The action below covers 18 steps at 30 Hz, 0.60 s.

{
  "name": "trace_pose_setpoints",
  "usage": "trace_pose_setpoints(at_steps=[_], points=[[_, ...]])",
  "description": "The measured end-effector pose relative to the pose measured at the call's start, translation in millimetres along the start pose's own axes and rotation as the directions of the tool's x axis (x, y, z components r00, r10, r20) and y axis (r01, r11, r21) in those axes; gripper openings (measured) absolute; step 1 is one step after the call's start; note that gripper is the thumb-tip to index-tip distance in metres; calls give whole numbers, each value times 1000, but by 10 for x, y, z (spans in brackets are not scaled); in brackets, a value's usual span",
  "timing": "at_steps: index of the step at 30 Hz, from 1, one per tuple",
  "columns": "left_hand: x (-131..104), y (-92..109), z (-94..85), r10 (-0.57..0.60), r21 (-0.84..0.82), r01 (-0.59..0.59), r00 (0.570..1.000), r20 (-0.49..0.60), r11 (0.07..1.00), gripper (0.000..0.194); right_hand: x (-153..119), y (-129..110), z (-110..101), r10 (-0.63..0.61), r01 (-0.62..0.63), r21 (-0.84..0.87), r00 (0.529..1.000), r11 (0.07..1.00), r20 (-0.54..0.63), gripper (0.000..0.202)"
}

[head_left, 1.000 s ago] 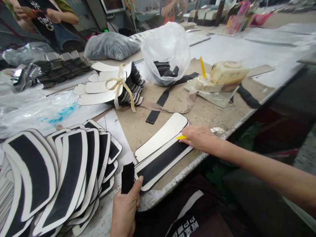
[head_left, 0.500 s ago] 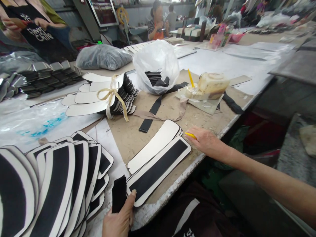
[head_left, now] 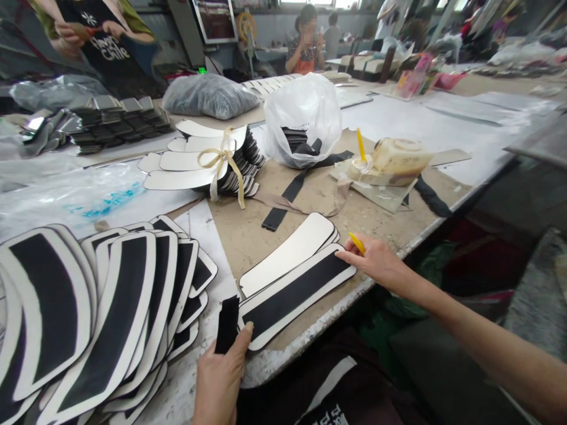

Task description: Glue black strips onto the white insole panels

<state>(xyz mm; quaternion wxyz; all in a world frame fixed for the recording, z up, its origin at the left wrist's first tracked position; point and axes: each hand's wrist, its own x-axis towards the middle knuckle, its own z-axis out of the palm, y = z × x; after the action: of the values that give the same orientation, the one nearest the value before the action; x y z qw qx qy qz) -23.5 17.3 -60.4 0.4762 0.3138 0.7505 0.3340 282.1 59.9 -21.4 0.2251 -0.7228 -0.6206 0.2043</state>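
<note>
My left hand [head_left: 224, 369] pinches the near left corner of a white panel with a black strip [head_left: 296, 289] down its middle, thumb on top. A loose black strip [head_left: 227, 324] stands up from the same hand. At the panel's far right end my right hand [head_left: 376, 260] touches the corner with its fingertips and grips a yellow stick [head_left: 357, 243]. Plain white panels [head_left: 290, 254] lie stacked just behind. To the left, several white panels with black strips [head_left: 110, 313] are fanned out in overlapping layers.
Behind lie a tied bundle of white pieces [head_left: 190, 160], a plastic bag [head_left: 305, 112] holding black strips, and a stained glue container [head_left: 401, 154] with another yellow stick [head_left: 361, 144]. The table's worn edge [head_left: 305, 336] runs along my side. A person [head_left: 101, 41] stands across the table.
My right hand has moved from beside the panel's far corner onto that end, still gripping the yellow stick. My left hand keeps its hold. The whole view has shifted a little.
</note>
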Motion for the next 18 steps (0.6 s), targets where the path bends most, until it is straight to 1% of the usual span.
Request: trace_pose_setpoints(at_steps=[2, 5, 9, 11, 13, 15, 18], points=[[-22, 33, 2, 21, 0, -21, 1000, 20, 1000, 38, 0, -27, -10, 22, -22, -34, 1000, 999, -7, 25], [-60, 68, 3, 31, -22, -30, 999, 41, 999, 35, -22, -48, -29, 22, -24, -116, 1000, 993, -21, 29], [-82, 80, 11, 34, -68, -31, 999, 35, 997, 34, -31, -17, -51, 6, 2, -228, 999, 974, 36, 33], [-92, 86, 15, 34, -90, -32, 999, 19, 995, 34, -16, 4, -60, -26, 38, -240, 998, 970, 53, 33], [-112, 99, 17, 37, -129, -35, 999, 11, 991, 32, 3, 12, -79, -65, 78, -203, 995, 976, 71, 33], [-139, 122, 14, 41, -184, -39, 999, 8, 982, 31, 12, 3, -117, -96, 107, -119, 991, 987, 93, 34], [-182, 161, -8, 51, -280, -48, 999, 2, 959, 35, -6, -30, -203, -83, 79, 44, 990, 996, 112, 35]])
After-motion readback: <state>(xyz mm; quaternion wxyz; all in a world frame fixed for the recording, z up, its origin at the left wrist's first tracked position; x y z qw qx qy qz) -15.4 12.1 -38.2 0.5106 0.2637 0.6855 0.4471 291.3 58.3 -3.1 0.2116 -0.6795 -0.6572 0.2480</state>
